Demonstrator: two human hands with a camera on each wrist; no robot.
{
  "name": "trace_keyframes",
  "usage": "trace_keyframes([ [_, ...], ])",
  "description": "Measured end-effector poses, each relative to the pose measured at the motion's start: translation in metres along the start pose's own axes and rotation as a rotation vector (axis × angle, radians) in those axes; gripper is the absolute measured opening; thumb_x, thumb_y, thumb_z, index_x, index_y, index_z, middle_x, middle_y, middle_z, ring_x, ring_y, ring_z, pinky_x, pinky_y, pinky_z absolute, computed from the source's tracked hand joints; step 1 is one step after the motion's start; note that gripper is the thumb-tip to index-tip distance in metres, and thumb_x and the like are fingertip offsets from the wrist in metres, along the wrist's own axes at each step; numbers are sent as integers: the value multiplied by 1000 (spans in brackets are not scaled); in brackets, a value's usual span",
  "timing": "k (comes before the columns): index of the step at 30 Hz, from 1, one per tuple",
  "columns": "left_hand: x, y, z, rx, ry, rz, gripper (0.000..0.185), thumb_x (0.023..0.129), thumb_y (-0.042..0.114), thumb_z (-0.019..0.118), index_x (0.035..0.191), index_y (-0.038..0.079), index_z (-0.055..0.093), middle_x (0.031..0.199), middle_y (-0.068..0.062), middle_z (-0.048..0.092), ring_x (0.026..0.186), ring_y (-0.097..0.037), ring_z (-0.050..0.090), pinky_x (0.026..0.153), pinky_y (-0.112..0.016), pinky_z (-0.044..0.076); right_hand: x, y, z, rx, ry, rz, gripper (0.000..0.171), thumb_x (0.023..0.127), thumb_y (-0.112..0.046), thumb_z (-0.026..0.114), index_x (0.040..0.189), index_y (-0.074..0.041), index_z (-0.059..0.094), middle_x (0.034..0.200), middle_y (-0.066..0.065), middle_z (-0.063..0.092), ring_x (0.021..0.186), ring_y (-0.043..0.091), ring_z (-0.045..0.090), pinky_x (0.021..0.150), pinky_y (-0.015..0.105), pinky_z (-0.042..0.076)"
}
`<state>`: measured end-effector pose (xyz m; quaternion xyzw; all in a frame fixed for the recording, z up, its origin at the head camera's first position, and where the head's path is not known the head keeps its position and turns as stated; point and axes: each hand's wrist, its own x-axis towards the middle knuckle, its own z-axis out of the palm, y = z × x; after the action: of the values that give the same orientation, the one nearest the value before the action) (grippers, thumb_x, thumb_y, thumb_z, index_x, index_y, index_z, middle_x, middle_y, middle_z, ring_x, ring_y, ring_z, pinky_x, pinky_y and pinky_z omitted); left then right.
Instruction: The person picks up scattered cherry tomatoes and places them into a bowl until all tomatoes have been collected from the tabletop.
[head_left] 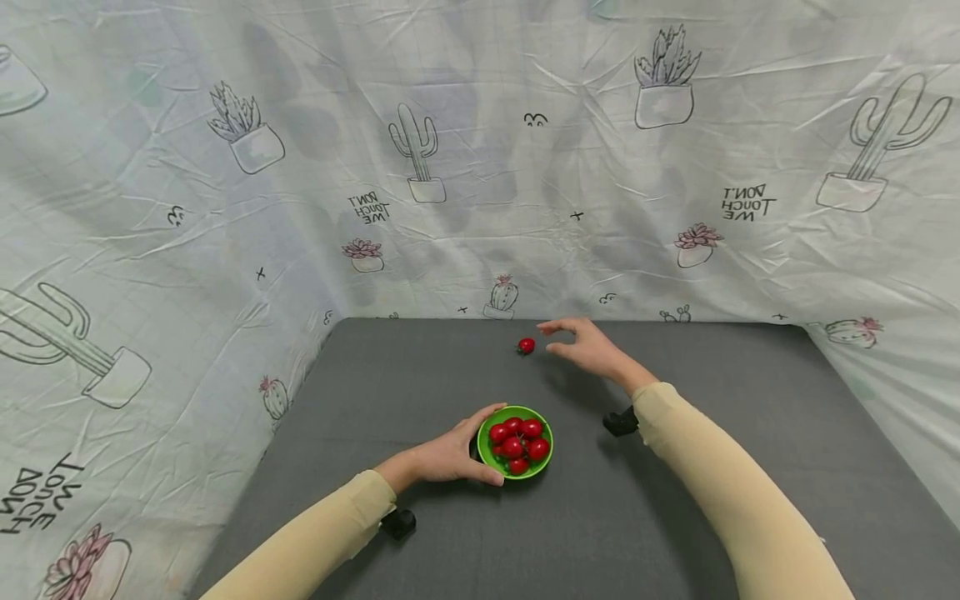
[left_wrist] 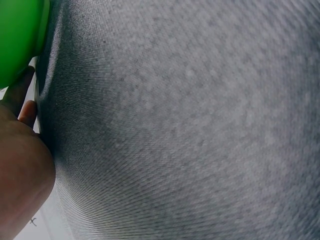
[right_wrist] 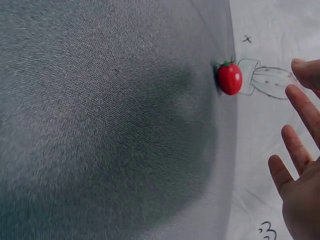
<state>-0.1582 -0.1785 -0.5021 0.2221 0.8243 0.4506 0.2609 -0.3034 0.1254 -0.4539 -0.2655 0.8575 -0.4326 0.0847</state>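
Observation:
A green bowl [head_left: 534, 472] stands on the dark table with several red cherry tomatoes [head_left: 512, 448] heaped in it. My left hand [head_left: 447, 452] grips its left side, thumb along the near rim and fingers round the far one. The left wrist view catches only part of the bowl [left_wrist: 19, 40], beside the hand [left_wrist: 25, 170]. Farther back lies a single cherry tomato [head_left: 527, 345]. Just right of it hovers my right hand [head_left: 587, 347], holding nothing, thumb and fingers apart. In the right wrist view, a gap separates this tomato [right_wrist: 229, 78] from the spread fingers [right_wrist: 295, 145].
The grey tabletop [head_left: 420, 367] reaches back to a pale fabric curtain [head_left: 480, 167] printed with cacti, which also hangs at both sides. Black wrist devices [head_left: 621, 422] sit below both sleeves.

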Motion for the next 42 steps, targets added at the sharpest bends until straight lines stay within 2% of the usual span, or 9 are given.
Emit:
trace_keyframes([
  [6,1,0,0,5,0,-2,105,84,46,84,162,42,15,159,-4,25,146,-27,24,111,-57,29,12,10,9,-25,-35,15,47,103,-15,64,148,-11,54,146,15,53,140,37,42,109,59,35],
  [10,2,0,-1,4,-1,-3,106,84,46,84,163,41,14,159,-3,26,145,-27,25,111,-57,29,18,14,17,-92,-77,27,53,102,-14,63,153,-8,48,154,18,44,146,42,29,114,63,25],
  [14,2,-1,-1,8,1,-7,104,84,45,84,162,44,14,158,-2,27,144,-26,26,111,-57,29,23,16,26,-159,-111,37,57,103,-14,62,156,-9,42,159,18,36,149,44,20,116,63,16],
  [21,4,-3,1,6,1,-16,103,85,46,84,161,47,15,158,-1,26,144,-25,25,111,-55,29,28,12,35,-208,-157,86,61,103,-12,59,160,-12,36,164,18,28,149,48,15,115,66,18],
  [28,3,-3,0,-1,9,-6,105,83,48,85,161,46,15,158,-2,26,145,-26,25,112,-57,29,33,9,37,-268,-186,118,58,104,-10,57,159,-16,40,164,14,31,149,47,18,115,67,18],
  [32,3,-1,0,0,3,-6,104,83,49,84,161,47,15,159,-2,25,146,-26,24,112,-57,28,33,11,38,-303,-162,116,53,104,-13,59,156,-18,46,161,15,37,147,45,24,114,63,24],
  [42,3,-2,0,8,6,-15,103,84,49,84,160,49,15,160,0,25,147,-25,24,113,-57,27,29,15,41,-306,-76,103,46,99,-18,70,144,-19,61,149,13,52,140,41,35,110,59,32],
])
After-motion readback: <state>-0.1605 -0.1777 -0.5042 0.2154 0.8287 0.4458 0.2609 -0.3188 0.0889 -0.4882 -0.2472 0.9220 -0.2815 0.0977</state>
